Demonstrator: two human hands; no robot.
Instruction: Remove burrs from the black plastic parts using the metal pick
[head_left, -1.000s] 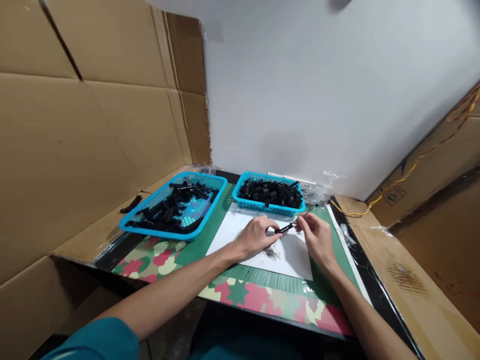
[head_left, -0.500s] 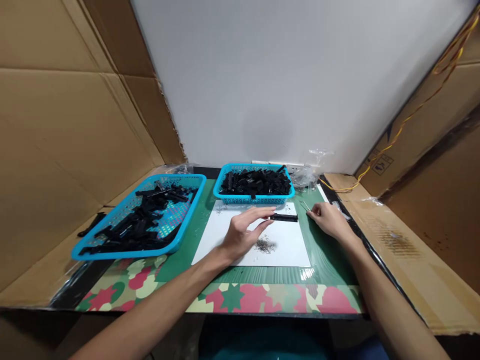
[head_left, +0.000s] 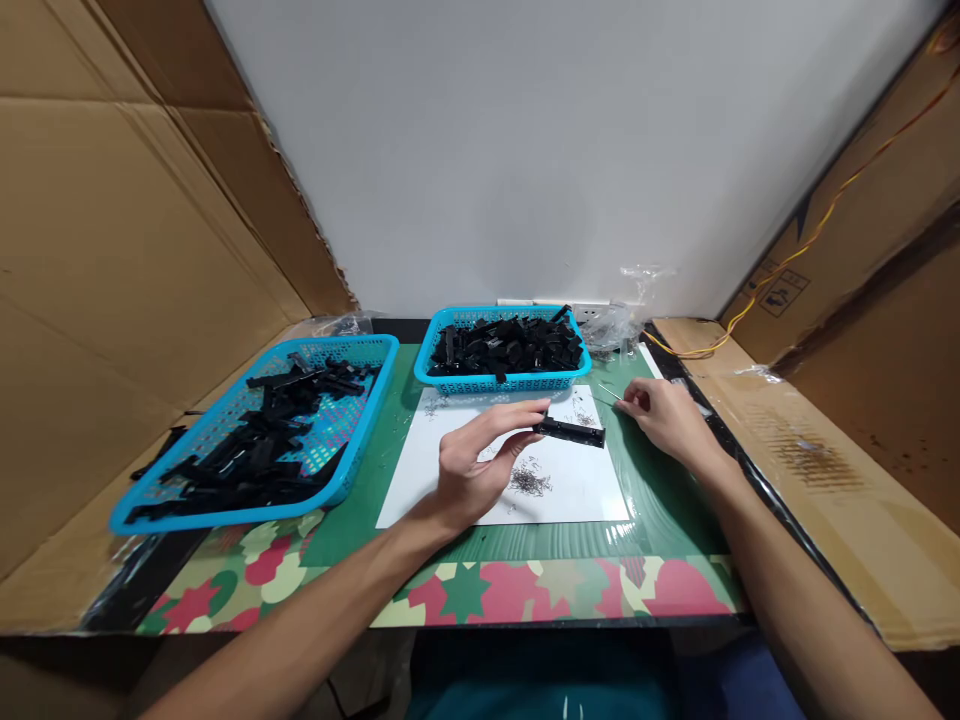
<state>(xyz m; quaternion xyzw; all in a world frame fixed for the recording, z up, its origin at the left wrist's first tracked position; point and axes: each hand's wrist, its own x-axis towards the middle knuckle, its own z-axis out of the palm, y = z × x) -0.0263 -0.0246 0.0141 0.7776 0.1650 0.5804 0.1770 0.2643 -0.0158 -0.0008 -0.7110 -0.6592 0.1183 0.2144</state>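
Over the white sheet (head_left: 420, 480), my left hand (head_left: 480, 455) pinches one end of a long black plastic part (head_left: 574, 432) between thumb and fingers; its other end points right, slightly down. To the right of the sheet, my right hand (head_left: 664, 415) is closed on a thin metal tool (head_left: 609, 392), whose tip points up and left, apart from the black part. A pile of tiny metal pieces (head_left: 530, 478) lies on the sheet below the black part, and a smaller group (head_left: 586, 418) lies near the sheet's upper right.
A blue basket (head_left: 504, 383) full of black parts stands behind the sheet. Another blue basket (head_left: 365, 430) with black parts is at the left. Cardboard walls (head_left: 150, 220) flank the green mat (head_left: 667, 510). Clear plastic bags and yellow wires (head_left: 750, 300) are at the back right.
The black part has tilted, its free end now lower and nearer. The view has shifted a little. Both hands keep their hold.
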